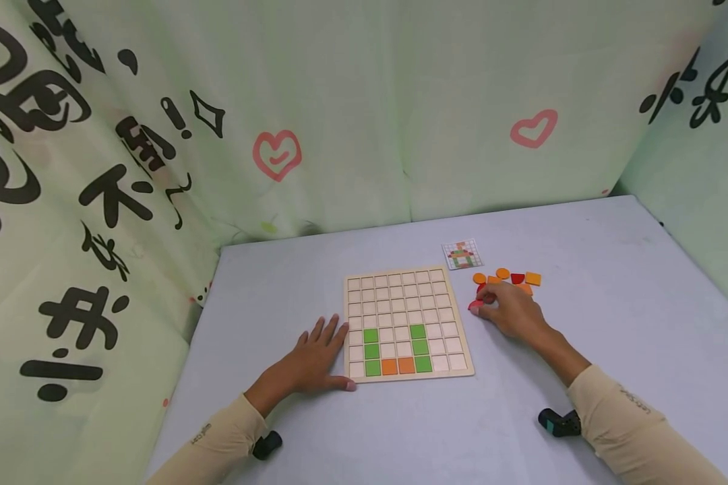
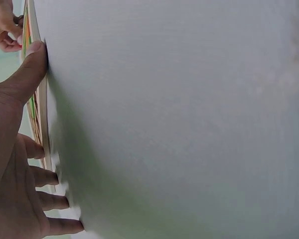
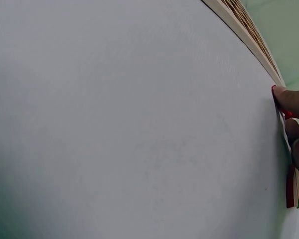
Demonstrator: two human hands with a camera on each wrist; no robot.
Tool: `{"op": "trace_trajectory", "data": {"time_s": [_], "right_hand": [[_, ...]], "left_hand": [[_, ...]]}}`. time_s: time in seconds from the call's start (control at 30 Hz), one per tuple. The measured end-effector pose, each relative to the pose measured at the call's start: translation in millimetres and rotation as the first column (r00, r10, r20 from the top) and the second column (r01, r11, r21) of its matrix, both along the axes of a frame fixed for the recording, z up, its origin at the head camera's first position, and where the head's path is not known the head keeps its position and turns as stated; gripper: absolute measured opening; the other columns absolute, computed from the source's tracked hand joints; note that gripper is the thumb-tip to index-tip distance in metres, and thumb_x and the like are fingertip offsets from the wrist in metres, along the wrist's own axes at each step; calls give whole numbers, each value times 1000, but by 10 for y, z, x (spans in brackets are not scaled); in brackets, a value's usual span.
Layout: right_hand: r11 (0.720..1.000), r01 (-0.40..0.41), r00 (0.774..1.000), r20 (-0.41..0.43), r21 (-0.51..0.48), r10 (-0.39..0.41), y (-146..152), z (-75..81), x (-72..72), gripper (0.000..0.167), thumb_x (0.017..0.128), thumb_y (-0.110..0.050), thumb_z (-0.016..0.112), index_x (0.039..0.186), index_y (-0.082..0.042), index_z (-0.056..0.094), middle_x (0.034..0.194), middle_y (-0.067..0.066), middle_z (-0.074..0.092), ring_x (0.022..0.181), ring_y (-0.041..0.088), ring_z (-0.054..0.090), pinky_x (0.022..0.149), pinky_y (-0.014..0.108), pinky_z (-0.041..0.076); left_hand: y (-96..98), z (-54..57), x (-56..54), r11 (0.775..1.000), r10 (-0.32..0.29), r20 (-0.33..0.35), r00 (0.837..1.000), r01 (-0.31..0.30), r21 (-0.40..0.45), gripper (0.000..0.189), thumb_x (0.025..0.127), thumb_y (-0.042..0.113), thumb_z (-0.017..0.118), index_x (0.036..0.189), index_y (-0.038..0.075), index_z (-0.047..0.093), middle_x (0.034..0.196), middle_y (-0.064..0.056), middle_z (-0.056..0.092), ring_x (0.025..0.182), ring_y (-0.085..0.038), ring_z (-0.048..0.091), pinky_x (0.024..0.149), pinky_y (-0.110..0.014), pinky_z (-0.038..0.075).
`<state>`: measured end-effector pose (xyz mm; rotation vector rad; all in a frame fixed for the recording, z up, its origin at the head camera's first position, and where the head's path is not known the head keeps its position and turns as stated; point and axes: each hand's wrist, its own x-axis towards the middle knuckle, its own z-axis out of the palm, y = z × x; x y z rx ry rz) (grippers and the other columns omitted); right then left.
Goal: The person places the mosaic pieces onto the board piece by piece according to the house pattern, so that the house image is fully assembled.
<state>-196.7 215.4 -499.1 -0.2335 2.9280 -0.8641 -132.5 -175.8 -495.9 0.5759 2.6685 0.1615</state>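
A wooden grid board (image 1: 394,283) lies on the table, with green squares (image 1: 371,351) in two upright columns and two orange squares (image 1: 397,366) between them in the bottom row. My left hand (image 1: 315,360) rests at its lower left, fingers spread along the left edge and thumb on the near corner. To the right of the board, my right hand (image 1: 512,313) pinches a small red piece (image 1: 474,305) between thumb and fingers, close over the table; its exact shape is partly hidden. Orange round pieces (image 1: 503,273), an orange square piece (image 1: 532,279) and a red piece (image 1: 518,277) lie just beyond that hand.
A pattern card (image 1: 462,254) with a coloured block figure lies behind the board's far right corner. White cloth covers the table (image 1: 613,283). Printed pale green curtains (image 1: 400,135) hang behind it and at both sides. Black devices (image 1: 559,422) sit at both wrists.
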Motion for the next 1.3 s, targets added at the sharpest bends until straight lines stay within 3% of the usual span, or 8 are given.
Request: {"op": "trace_trajectory", "data": {"time_s": [0.27,0.57,0.77,0.93,1.3], "right_hand": [[998,-60,998,1,-20,60,-28,22,-6,17,87,-14,79,99,-8,68,93,8,67,87,23,58,67,32,45],[980,-197,980,15,-6,197,-68,43,-17,20,90,-7,74,110,-7,75,102,7,70,97,25,60,85,44,54],[965,-260,965,36,17,260,-64,37,-33,23,91,-13,74,113,-11,73,101,5,70,93,20,60,77,34,54],[967,-256,965,54,6,256,-45,20,-34,21,92,-16,73,112,-12,71,93,2,68,83,16,58,68,28,49],[966,-250,968,7,-72,251,-89,72,-58,21,88,-14,77,108,-9,73,90,0,68,79,16,54,64,24,46]], "left_hand": [[-14,-18,1,1000,2,-10,1000,-2,-11,116,80,76,64,162,11,14,169,-15,9,155,-42,9,117,-64,24],[-30,-33,2,1000,7,-15,1000,-7,-12,116,80,76,64,162,11,15,169,-15,9,155,-42,9,117,-64,24],[-39,-19,-1,1000,12,4,1000,-12,11,116,80,75,65,162,10,14,169,-16,9,155,-43,8,117,-65,24],[-40,-35,-5,1000,12,8,1000,-12,22,117,80,76,64,162,12,13,169,-15,8,155,-42,7,117,-65,23],[-33,-54,-11,1000,2,-1,1000,-2,10,116,80,77,63,163,13,12,170,-13,6,155,-41,7,118,-64,23]]}}
